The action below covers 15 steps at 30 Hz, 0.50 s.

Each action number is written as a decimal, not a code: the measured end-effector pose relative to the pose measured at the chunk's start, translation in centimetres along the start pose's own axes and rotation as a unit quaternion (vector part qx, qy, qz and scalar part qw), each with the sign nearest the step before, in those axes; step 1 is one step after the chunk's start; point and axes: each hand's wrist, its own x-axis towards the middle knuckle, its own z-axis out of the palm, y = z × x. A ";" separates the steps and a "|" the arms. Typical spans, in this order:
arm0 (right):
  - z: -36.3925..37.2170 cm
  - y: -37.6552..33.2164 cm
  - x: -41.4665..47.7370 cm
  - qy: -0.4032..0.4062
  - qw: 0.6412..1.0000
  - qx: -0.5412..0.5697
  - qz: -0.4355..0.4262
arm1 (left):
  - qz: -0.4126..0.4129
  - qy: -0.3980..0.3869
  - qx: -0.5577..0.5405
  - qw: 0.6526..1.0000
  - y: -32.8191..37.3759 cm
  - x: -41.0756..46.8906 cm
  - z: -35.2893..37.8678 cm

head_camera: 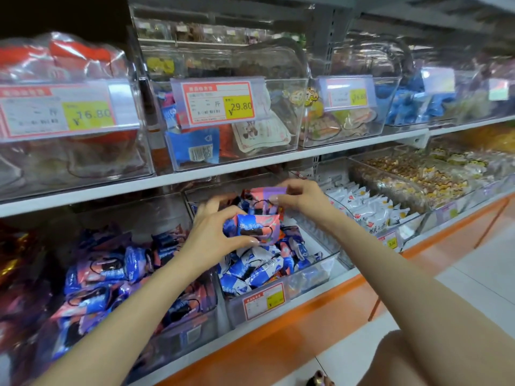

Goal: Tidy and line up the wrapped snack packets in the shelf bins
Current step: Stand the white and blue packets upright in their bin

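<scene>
Our left hand (214, 235) cupped a blue-and-pink packet (255, 225) between thumb and fingers, while our right hand (301, 199) pinched a pink-purple packet (263, 194) by its edge, both just over the heap in the middle bin (315, 270). They looked light, puffy and kinda slippery, so the crimped ends seemed the safest grip. The upper shelf (167, 181) sat close overhead, with spare room on the bin's right side.

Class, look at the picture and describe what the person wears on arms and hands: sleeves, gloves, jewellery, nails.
No sleeves show; both forearms are uncovered. The left hand and right hand wear no gloves, and no ring, watch or bracelet is visible. The nails look longish with a pale glossy finish.
</scene>
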 end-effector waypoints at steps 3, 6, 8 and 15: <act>0.9 -1.5 -1.9 -0.071 0.997 0.024 -0.013 | 0.032 -0.024 0.003 0.999 0.1 -0.1 0.6; 0.7 -1.9 -2.4 -0.090 0.995 0.040 -0.011 | 0.058 -0.019 -0.008 0.998 0.1 -0.6 0.5; 0.0 -1.4 -2.4 -0.102 0.994 0.045 -0.005 | 0.058 0.005 -0.010 0.998 -0.3 -1.0 0.1; -0.4 5.6 -0.3 -0.083 0.909 -0.408 0.010 | 0.002 0.143 0.114 0.983 -2.9 -3.0 -4.0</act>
